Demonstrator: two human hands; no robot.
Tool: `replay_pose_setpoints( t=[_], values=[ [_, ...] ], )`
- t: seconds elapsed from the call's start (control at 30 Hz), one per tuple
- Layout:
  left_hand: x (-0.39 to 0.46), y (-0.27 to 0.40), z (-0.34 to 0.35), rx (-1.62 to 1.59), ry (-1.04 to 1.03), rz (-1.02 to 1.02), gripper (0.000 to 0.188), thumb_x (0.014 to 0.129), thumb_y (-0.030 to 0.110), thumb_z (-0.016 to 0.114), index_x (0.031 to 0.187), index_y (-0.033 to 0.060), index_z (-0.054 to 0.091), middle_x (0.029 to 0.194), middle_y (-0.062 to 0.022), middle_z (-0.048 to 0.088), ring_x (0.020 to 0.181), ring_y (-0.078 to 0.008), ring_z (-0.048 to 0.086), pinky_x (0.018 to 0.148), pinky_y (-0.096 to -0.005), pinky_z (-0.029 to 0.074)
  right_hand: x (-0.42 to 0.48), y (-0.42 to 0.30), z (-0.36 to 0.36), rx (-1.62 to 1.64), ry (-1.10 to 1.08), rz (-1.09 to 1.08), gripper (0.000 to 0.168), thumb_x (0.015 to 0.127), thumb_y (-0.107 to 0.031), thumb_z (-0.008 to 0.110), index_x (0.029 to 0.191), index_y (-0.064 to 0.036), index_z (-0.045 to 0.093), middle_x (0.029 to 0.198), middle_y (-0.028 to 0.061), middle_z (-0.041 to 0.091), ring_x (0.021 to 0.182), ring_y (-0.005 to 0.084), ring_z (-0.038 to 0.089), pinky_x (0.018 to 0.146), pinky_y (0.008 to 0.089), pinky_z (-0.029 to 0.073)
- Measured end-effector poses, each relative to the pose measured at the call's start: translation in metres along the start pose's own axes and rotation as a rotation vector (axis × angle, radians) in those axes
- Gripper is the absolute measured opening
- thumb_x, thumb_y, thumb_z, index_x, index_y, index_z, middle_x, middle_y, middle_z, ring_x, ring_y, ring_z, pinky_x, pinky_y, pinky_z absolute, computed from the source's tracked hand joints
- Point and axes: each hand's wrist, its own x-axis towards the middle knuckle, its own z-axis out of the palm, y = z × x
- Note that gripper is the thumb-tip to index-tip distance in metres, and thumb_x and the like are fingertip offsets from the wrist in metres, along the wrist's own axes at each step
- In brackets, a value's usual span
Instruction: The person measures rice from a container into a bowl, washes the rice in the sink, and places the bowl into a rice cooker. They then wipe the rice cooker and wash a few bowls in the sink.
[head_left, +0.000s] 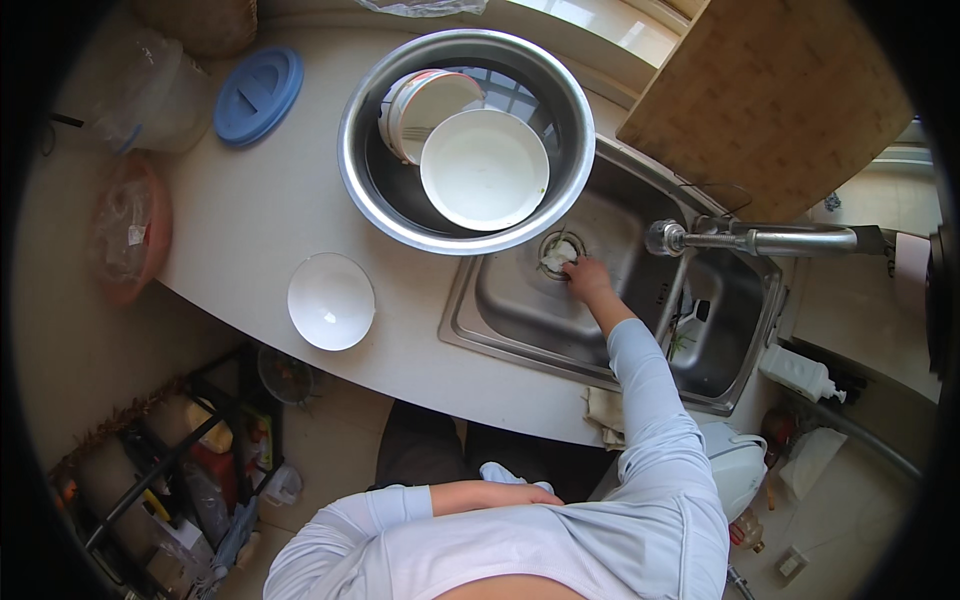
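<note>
My right hand (589, 277) reaches into the larger basin of a steel sink (517, 300), its fingers on a whitish clump (557, 256) with green scraps at the drain. Whether the fingers grip the clump is unclear. Close to my waist lies my left hand (525, 495), partly hidden by clothing, beside a light-blue cloth (500, 474). A large metal basin (352, 187) of water overlaps the sink's left corner. It holds a white bowl (484, 169), patterned bowls (439, 97) and a fork. Another white bowl (331, 301) rests on the counter.
The faucet (720, 238) extends over the sink from the right, below a leaning wooden board (780, 97). A blue lid (259, 95) and a pink basin (150, 232) are at the left. A white bottle (799, 373) stands right of the sink; a folded cloth (604, 412) hangs at the counter's front edge.
</note>
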Motion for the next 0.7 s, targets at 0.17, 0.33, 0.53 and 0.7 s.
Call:
replay_pose_setpoints(
  t=[0.17, 0.33, 0.53, 0.7],
  values=[
    [0.007, -0.005, 0.003, -0.026, -0.013, 0.033, 0.034, 0.095, 0.019, 0.044, 0.121, -0.0002, 0.051, 0.118, -0.0099, 0.054, 0.112, -0.0177, 0.048, 0.093, -0.0282, 0.037, -0.009, 0.006, -0.003, 0.033, 0.120, -0.040, 0.021, 0.075, -0.018, 0.059, 0.097, -0.018, 0.060, 0.097, 0.0134, 0.055, 0.093, 0.0309, 0.057, 0.077, 0.0430, 0.048],
    [0.006, 0.001, 0.006, -0.043, 0.015, 0.021, 0.032, 0.095, 0.020, 0.044, 0.118, -0.0008, 0.053, 0.115, -0.0081, 0.055, 0.108, -0.0158, 0.048, 0.091, -0.0285, 0.038, -0.023, 0.001, -0.005, 0.266, 0.300, -0.041, 0.023, 0.072, -0.017, 0.066, 0.093, -0.012, 0.060, 0.100, 0.0174, 0.053, 0.091, 0.0355, 0.056, 0.076, 0.0430, 0.048],
    [0.009, -0.004, 0.008, -0.019, 0.042, 0.013, 0.036, 0.096, 0.022, 0.042, 0.124, -0.0004, 0.049, 0.121, -0.0113, 0.053, 0.114, -0.0192, 0.047, 0.095, -0.0292, 0.036, -0.023, -0.001, 0.014, 0.573, 0.519, 0.039, 0.028, 0.068, -0.016, 0.072, 0.091, -0.005, 0.062, 0.107, 0.0204, 0.053, 0.093, 0.0373, 0.055, 0.080, 0.0413, 0.048],
    [0.018, -0.009, 0.006, -0.047, 0.054, -0.006, 0.039, 0.096, 0.022, 0.042, 0.128, 0.0001, 0.046, 0.125, -0.0140, 0.051, 0.117, -0.0221, 0.046, 0.097, -0.0299, 0.035, -0.016, -0.004, 0.021, 0.632, 0.583, 0.067, 0.026, 0.067, -0.017, 0.073, 0.087, -0.004, 0.063, 0.109, 0.0213, 0.054, 0.096, 0.0373, 0.055, 0.082, 0.0401, 0.047]
  ],
)
